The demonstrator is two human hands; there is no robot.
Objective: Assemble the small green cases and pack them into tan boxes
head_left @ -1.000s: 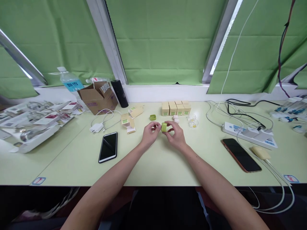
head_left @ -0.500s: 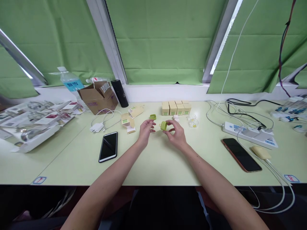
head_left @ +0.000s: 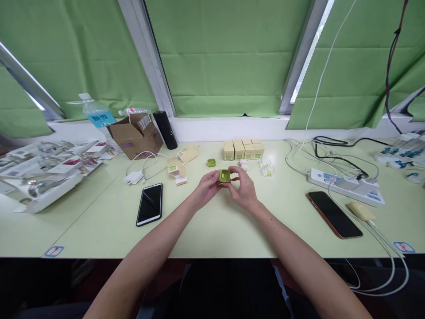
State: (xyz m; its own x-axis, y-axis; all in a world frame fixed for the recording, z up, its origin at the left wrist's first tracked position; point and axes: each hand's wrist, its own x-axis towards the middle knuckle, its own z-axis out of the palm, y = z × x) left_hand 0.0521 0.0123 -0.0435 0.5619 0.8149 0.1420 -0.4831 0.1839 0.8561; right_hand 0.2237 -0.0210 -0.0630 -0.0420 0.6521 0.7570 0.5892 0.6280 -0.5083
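Observation:
A small green case (head_left: 225, 175) sits between my two hands above the pale green table (head_left: 212, 230). My left hand (head_left: 206, 188) grips it from the left and my right hand (head_left: 244, 188) from the right. Its hollow side faces the camera. A second small green piece (head_left: 211, 162) lies on the table just behind my left hand. Further back stands a row of small beige boxes (head_left: 243, 149), with small pink-white pieces (head_left: 244, 164) in front of them.
A black phone (head_left: 150, 204) lies at the left, another phone (head_left: 334, 214) at the right beside a power strip (head_left: 345, 186) with cables. An opened beige box (head_left: 177, 170), a cardboard box (head_left: 135, 135), a black tumbler (head_left: 165, 129) and trays (head_left: 43, 170) fill the back left.
My left hand, apart from the case half a second ago, has come back and closed on it. The case has shifted slightly left and turned its hollow side up.

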